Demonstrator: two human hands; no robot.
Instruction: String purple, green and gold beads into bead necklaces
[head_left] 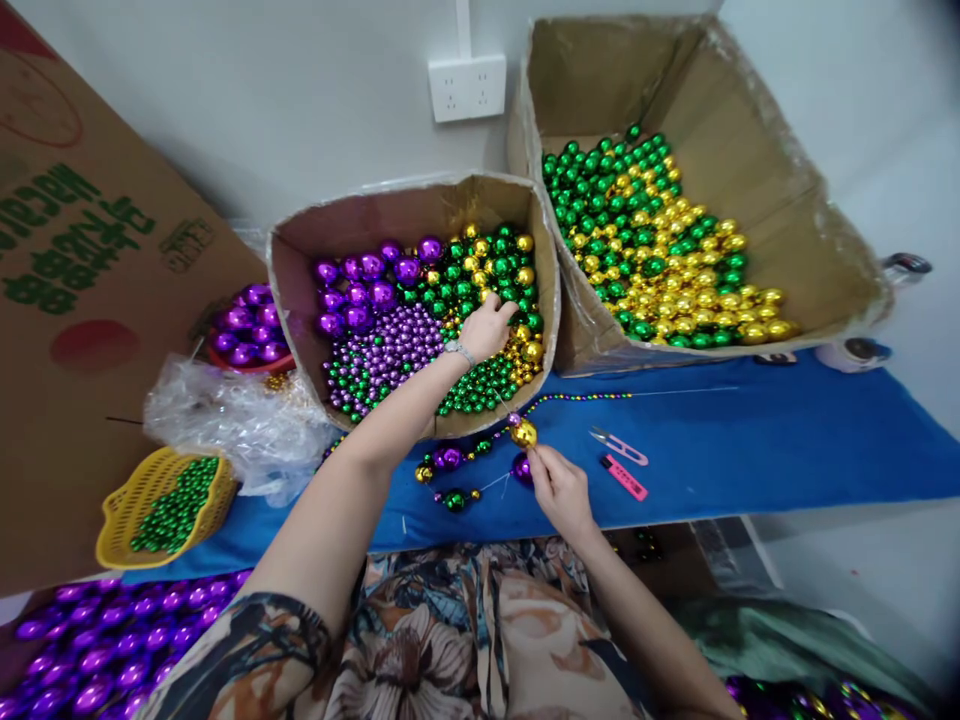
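My left hand [486,330], with a band at the wrist, is inside the smaller cardboard box [409,195], over green and gold beads [487,262]. Its fingers are curled down; anything between them is hidden. Just outside the box's front, my right hand [559,490] pinches a large gold bead [524,433] on a thin string. A small light-purple bead [514,419] sits against that bead, and a large purple bead [522,468] is by the fingertips. The strung bead strand [448,458] curves leftward over the blue cloth [720,450].
A taller box [780,150] of green and gold beads stands right. Pink thread snips [621,446] and a pink cutter-like tool [624,477] lie on the cloth. At left are a yellow basket [111,515] of green beads, crumpled clear plastic [217,420] and a big carton [97,400].
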